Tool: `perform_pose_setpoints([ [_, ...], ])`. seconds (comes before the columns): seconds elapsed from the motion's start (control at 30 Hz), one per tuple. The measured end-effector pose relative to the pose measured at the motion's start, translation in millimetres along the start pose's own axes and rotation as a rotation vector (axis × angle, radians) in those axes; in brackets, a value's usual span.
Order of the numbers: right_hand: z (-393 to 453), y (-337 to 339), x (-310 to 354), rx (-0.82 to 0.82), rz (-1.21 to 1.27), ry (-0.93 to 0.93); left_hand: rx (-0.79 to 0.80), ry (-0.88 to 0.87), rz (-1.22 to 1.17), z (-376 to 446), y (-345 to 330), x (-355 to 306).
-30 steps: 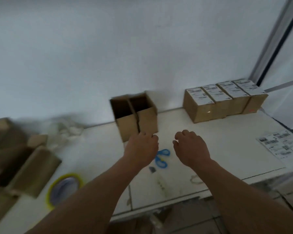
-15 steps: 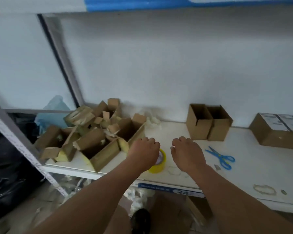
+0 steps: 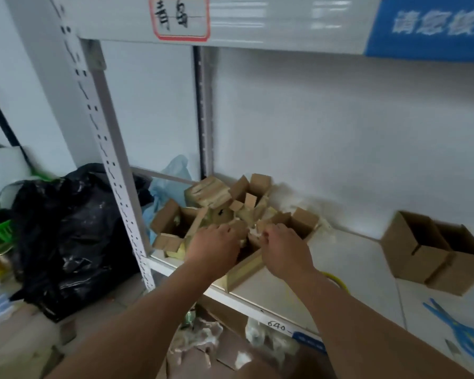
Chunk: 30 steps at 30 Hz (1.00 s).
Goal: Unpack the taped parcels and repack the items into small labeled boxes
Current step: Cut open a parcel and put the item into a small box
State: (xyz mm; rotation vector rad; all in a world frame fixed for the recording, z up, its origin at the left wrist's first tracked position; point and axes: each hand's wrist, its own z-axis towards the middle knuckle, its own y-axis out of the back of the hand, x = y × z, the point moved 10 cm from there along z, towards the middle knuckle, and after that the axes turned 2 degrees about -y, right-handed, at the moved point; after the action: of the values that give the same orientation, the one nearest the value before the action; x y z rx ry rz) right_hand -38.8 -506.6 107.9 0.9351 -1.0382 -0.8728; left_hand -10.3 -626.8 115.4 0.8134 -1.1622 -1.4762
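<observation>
Both hands moved left to the pile of parcels. Left hand and right hand reach in; grip unclear, fingers hidden.

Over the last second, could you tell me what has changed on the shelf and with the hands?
The view swung left, away from the labeled boxes. Both hands moved left and forward: from near the scissors, past the tape roll, to the pile of opened parcels. The left hand and right hand now reach into the pile; whether either grips anything is unclear. The two open boxes, scissors and tape roll stayed put.
</observation>
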Motion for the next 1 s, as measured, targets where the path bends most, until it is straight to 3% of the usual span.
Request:
perform_pose_setpoints([
  [0.17, 41, -23, 44, 0.051, 0.126, -0.023, 0.005, 0.122, 0.033, 12, -15, 71],
  [0.3, 85, -44, 59, 0.084, 0.229, -0.08, -0.063, 0.288, -0.142, 39, -24, 121],
  [0.5, 153, -90, 44, 0.141, 0.547, -0.293, -0.043, 0.417, -0.471, 102, -68, 167],
  [0.8, 191, -175, 27, 0.392, 0.966, -0.552, 0.269, 0.488, -0.447, 148, -179, 193],
  [1.0, 188, -191, 25, 0.49, 1.017, -0.648, 0.304, 0.522, -0.44, 159, -199, 199],
])
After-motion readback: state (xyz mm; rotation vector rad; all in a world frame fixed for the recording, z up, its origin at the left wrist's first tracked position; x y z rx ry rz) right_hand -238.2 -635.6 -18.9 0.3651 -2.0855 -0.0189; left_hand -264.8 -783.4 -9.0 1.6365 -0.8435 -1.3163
